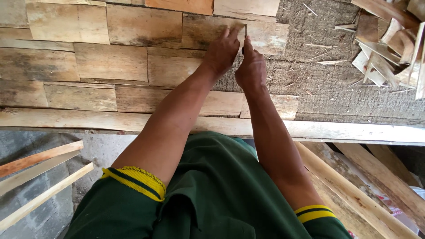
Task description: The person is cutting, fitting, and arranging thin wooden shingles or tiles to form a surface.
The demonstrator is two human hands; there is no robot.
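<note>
- Your left hand (222,49) lay w/ fingers together, pressed flat on a wood shingle (208,30) in the top row, fingertips at the shingle's right edge.
- Your right hand (251,66) sat just beside the left, fist closed round a thin dark tool (245,30); only its tip showed above the thumb, upright, at the seam betw. that shingle and the next shingle (270,37). Couldn't tell what kind of tool it was.
- Both shingles lay at the right end of the top row, overlapping the shingle rows (88,71) below; those were weathered, grey-stained, laid in staggered courses.
- Right of the hands: bare rough grey underlay (336,79) w/ splinters on it.
- A long pale batten (345,130) ran across under the rows, near your chest.
- Far right top: a loose pile of shingles (389,48).
- Lower left: thin wood slats (40,168); lower right: slanted beams (354,190).
- Your sleeves (133,181) were green w/ yellow cuffs.
</note>
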